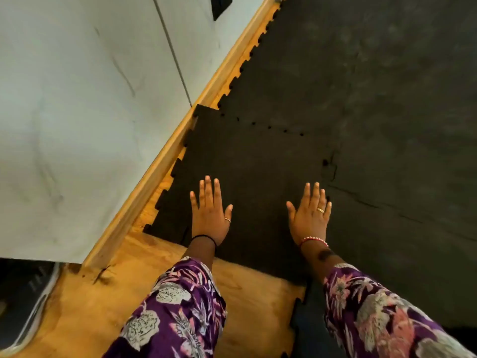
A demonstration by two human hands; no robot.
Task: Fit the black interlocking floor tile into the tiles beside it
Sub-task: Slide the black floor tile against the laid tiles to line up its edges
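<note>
While the black tile (pixel 258 177) lies flat on the plywood floor (pixel 85 313), toothed edges meeting the laid tiles (pixel 374 86), it looks dense, flexible and grippy; pressing along its seams suits it. Both the left hand (pixel 210 213) and right hand (pixel 309 215) rest splayed, each grip flat, holding nothing.

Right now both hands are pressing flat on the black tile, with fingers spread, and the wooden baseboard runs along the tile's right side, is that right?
Not quite. In the head view, the left hand and right hand do lie flat, fingers spread, on the black tile, but the wooden baseboard runs along the tile's left side, not its right. On the right the tile meets the other black tiles.
</note>
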